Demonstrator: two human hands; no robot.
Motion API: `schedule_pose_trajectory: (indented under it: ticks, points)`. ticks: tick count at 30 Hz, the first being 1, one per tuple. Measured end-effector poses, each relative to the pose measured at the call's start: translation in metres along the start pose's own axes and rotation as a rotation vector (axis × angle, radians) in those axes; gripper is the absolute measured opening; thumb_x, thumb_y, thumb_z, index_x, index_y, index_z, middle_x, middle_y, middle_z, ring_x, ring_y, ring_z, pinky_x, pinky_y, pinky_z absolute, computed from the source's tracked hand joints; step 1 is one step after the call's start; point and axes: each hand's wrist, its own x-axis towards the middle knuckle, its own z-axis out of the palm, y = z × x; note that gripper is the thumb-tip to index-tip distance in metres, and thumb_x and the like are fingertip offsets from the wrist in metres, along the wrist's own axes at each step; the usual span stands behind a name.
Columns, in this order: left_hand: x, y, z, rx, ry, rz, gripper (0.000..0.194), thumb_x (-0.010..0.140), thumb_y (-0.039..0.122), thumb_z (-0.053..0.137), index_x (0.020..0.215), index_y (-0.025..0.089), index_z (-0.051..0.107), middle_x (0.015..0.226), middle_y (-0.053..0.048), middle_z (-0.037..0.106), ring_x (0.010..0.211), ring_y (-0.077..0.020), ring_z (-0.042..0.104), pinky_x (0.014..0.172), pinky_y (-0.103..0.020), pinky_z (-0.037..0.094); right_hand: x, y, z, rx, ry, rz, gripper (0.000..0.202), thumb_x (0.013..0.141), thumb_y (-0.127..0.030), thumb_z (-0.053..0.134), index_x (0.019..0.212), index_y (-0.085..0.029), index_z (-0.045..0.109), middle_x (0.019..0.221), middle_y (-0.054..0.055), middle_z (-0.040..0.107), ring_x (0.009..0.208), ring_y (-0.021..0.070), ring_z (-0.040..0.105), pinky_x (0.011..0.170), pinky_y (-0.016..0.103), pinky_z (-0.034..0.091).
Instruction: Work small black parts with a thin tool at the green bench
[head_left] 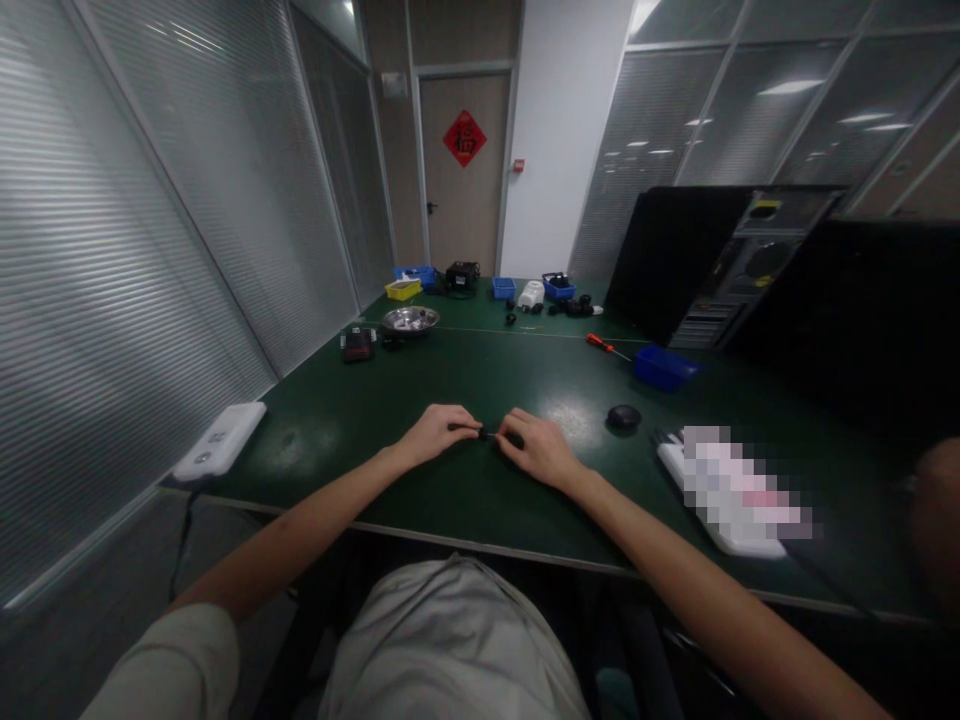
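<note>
From the head camera, your left hand (439, 430) and right hand (536, 447) meet over the green tabletop (465, 380), each pinching one end of a small black part (496, 435). You seem mid-assembly; the next move likely needs steady fingertip alignment. A black round cap (623, 416) lies near.

Bare forearms, short pale sleeve (left shoulder), light grey trousers, no gloves

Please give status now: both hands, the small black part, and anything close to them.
Left hand and right hand pinch small black part together. Over green table. Black round piece apart, to right.
</note>
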Motion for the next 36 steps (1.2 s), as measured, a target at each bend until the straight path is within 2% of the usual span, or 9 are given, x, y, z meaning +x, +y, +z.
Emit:
schedule_pose_trajectory:
  ticks: [8, 36]
  points:
    - [-0.0016, -0.0003, 0.0006, 0.088, 0.013, 0.023, 0.023, 0.097, 0.033, 0.067, 0.114, 0.025, 0.079, 0.106, -0.006, 0.07, 0.096, -0.0182, 0.066, 0.087, -0.031, 0.051, 0.0012, 0.0001, 0.0021, 0.004, 0.007, -0.013, 0.014, 0.103, -0.034, 0.055, 0.1, -0.024, 0.065, 0.1, 0.001, 0.064, 0.078, 0.0144, 0.06, 0.063, 0.026, 0.033]
    - [-0.0008, 0.0041, 0.0034, -0.005, -0.003, 0.062, 0.022, 0.098, 0.032, 0.065, 0.111, 0.023, 0.079, 0.108, -0.006, 0.073, 0.1, -0.0184, 0.068, 0.093, -0.031, 0.05, 0.0037, -0.0026, 0.0083, -0.022, -0.002, -0.091, 0.017, 0.108, -0.035, 0.047, 0.107, -0.024, 0.06, 0.106, 0.003, 0.063, 0.079, 0.0143, 0.062, 0.063, 0.025, 0.036]
